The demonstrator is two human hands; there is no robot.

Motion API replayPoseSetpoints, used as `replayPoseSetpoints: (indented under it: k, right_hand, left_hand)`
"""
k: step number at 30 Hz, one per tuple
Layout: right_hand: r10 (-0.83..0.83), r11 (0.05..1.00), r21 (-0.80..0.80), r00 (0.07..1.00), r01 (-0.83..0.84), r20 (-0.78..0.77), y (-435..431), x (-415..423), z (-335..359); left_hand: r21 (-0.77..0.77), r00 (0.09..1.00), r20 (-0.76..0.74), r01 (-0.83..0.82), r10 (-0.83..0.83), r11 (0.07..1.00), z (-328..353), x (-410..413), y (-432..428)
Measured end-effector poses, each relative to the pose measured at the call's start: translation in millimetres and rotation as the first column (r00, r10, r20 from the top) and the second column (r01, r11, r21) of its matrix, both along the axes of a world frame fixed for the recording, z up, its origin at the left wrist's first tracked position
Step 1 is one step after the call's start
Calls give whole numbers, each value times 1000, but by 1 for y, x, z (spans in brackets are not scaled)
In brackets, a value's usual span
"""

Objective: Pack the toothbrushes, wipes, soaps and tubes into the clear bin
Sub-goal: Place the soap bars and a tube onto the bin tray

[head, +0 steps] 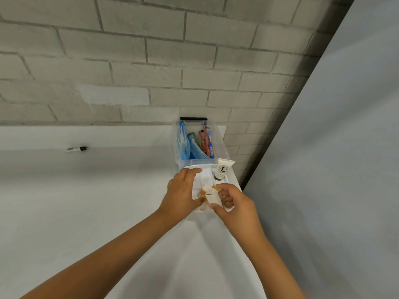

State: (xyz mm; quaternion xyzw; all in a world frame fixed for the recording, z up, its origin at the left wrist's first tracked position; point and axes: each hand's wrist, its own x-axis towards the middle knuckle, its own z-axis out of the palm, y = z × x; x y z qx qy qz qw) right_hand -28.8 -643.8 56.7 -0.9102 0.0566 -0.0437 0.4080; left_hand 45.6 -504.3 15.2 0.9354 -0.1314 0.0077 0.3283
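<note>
1. Grey brick wall fills the background, and a white counter runs along its foot; a pale flat panel closes off the scene on the right, slanting down past the counter's end.
2. Against the wall stands the clear bin, with a black handle bar on its far rim. The landmark for everything below is this bin.
3. Inside the bin, blue wipe packets stand along its left wall, and red and green toothbrushes lean in the middle and right.
4. Just in front of the bin's near wall lies a shallow white tray, its right edge close to the counter's corner by the panel.
5. A white tube with a round black logo leans at the tray's far right, its crimped end just beside the bin's near right corner.
6. The left hand hovers over the tray's left half in front of the bin, fingers spread loosely; its thumb rests near a small white soap box.
7. The right hand pinches that soap box between thumb and fingertips, above the tray's near end. The box's top flaps stand open, with something orange showing.
8. Left of the bin the counter is broad and bare except for a small dark-capped item, well apart from the bin.
9. Right of the bin, little room remains before the counter's edge and the panel.
</note>
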Motion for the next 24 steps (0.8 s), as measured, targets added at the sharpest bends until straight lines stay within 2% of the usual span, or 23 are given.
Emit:
replayPoseSetpoints:
  k: [5, 9, 12, 18, 24]
  right_hand:
    - [92, 986, -138, 995, -94, -22, 25, 23, 3]
    - [204, 931, -302, 978, -207, -42, 41, 37, 4]
    - [254, 895, -367, 966, -255, -52, 49, 44, 2]
    - [274, 826, -492, 959, -276, -78, 51, 49, -6]
    - [269, 807, -523, 959, -275, -89, 48, 53, -5]
  left_hand:
    - [-46, 998, 26, -51, 53, 998, -3, 1, 22]
    - [-92, 992, 43, -113, 118, 989, -4, -1, 47]
    - [-114, 986, 58, -147, 154, 983, -9, -3, 62]
    - [-134, 978, 45, -197, 205, 971, -15, -7, 79]
    - [-139, 977, 33, -205, 211, 969, -18, -6, 83]
